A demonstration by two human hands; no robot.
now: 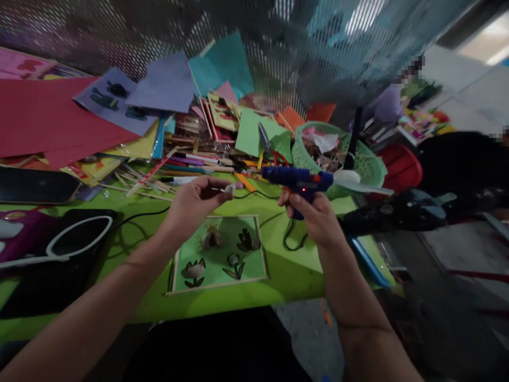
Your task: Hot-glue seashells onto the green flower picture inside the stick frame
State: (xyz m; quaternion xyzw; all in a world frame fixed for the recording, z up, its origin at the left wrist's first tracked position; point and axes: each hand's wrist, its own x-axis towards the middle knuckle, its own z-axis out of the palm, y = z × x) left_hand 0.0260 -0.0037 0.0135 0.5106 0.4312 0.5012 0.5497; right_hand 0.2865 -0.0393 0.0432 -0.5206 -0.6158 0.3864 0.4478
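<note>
My right hand (312,212) is wrapped round the grip of a blue glue gun (296,179) with a lit red light, its nozzle pointing left. Between thumb and fingertips, my left hand (199,199) pinches a small whitish piece (229,189), perhaps a pebble or shell; its kind is not clear. Below both hands lies a green picture panel (222,260) framed with thin sticks. Dark flower shapes and an owl-like figure (212,236) are on it, along with a pale stone-like piece (195,270) on one flower.
Coloured paper sheets (159,85), pens and sticks crowd the back of the green table (294,286). A green basket (338,151) of scraps stands at back right, pliers (264,139) left of it. A black cord (296,241) hangs by the gun. A dark phone-like object (37,184) lies left.
</note>
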